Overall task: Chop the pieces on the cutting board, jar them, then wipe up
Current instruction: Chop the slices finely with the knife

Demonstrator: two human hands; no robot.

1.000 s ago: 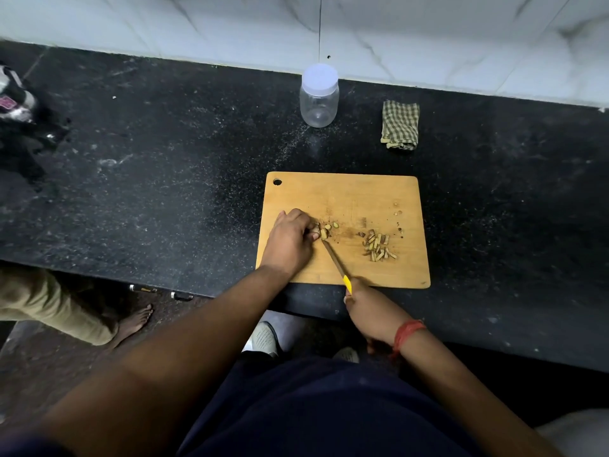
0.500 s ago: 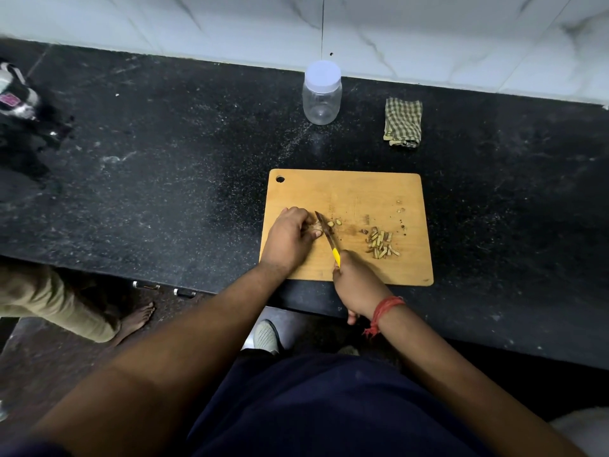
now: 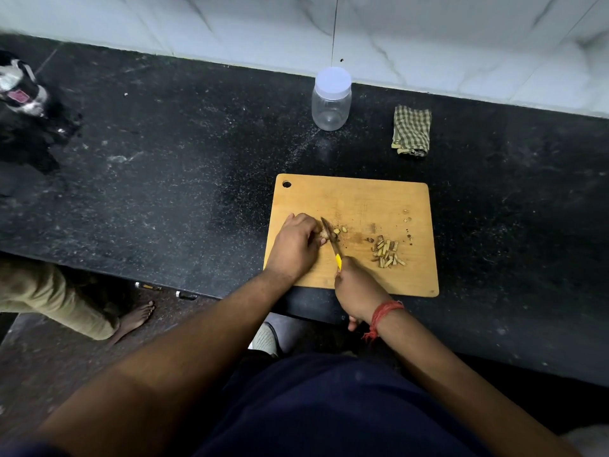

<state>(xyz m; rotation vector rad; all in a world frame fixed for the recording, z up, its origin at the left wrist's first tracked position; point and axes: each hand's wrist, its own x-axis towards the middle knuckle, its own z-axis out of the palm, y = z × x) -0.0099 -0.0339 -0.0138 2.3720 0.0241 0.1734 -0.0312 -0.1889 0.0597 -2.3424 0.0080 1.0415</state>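
The cutting board [image 3: 362, 199] is laid on the dark table [image 3: 164, 159], at its near edge. A small uncut piece [image 3: 324, 233] on the left part of the board is held down by the curled fingers of the left hand [image 3: 296, 245]. The yellow handle of the knife [image 3: 333, 242] is gripped by the right hand [image 3: 357, 288]; the blade is set against the piece. Chopped pieces [image 3: 387, 252] are heaped on the right part of the board. The lidded jar [image 3: 331, 98] and the folded cloth [image 3: 412, 130] are placed beyond the board's far edge.
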